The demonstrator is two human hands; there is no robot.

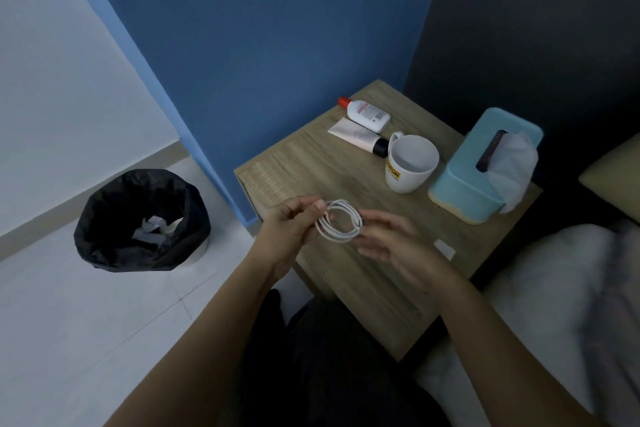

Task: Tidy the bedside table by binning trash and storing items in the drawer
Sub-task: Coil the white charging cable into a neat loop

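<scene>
A coiled white cable (341,220) hangs just above the front left part of the wooden bedside table (311,163). My left hand (294,222) pinches the coil's left side between thumb and fingers. My right hand (388,239) touches the coil's right side with loosely curled fingers. Farther back on the table lie a white bottle with a red cap (365,113) and a white tube with a black cap (358,135). A white mug (410,163) and a light blue tissue box (485,163) stand to their right. A small white item (444,248) lies near the table's right edge.
A bin lined with a black bag (142,218) stands on the tiled floor to the left of the table, with white scraps inside. A blue wall rises behind the table. The bed with white bedding (561,288) is on the right.
</scene>
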